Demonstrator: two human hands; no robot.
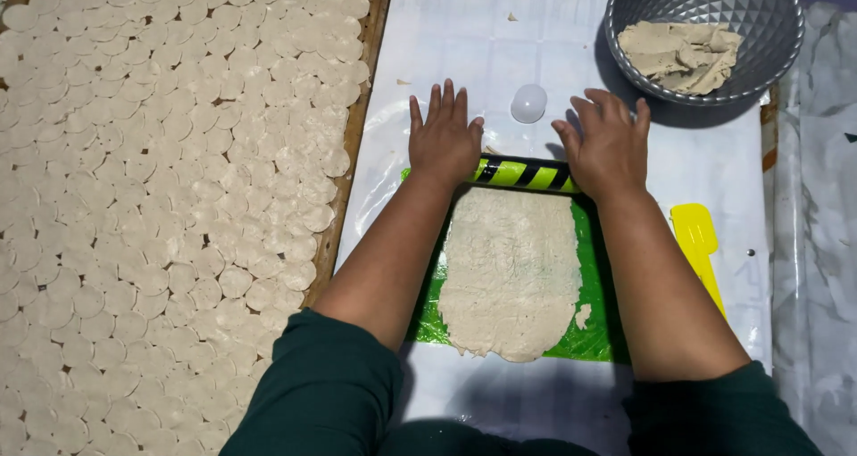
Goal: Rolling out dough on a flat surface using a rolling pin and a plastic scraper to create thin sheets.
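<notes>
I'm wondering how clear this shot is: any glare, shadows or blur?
Head view: sharp overall; soft glare on the white plastic sheet and white cap; the grey bowl throws a shadow to its left; a dim shadow lies by the rolling pin under the left hand and right hand.

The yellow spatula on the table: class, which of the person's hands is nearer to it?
Right. The right hand presses the roller's end just up-left of the yellow spatula; the left hand is across the dough.
</notes>
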